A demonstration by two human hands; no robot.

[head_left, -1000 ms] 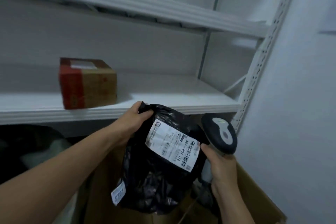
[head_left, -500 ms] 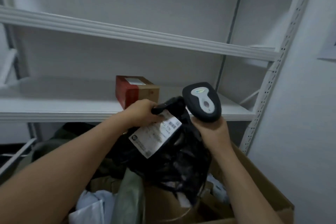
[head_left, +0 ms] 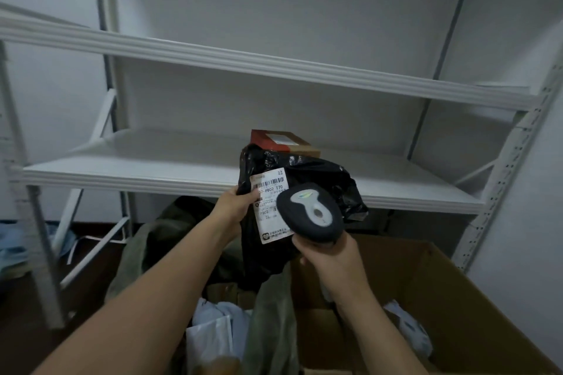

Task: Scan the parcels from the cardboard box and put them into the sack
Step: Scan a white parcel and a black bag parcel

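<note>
1. Shifted, the scanner (head_left: 310,216) now overlaps the label (head_left: 269,192) on the black parcel (head_left: 313,170), above the cardboard box (head_left: 441,298).
2. The left hand (head_left: 234,207) grips the parcel's edge.
3. The right hand (head_left: 329,256) clamps the scanner.

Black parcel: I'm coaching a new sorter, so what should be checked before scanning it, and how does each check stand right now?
1. Left hand grips the black parcel: ok.
2. Label faces the camera, with its barcode uncovered: ok.
3. Right hand holds the scanner: ok.
4. Scanner's window points at the barcode: cannot tell, only its back shows.
5. Green sack has its mouth open for the drop: cannot tell.
</note>
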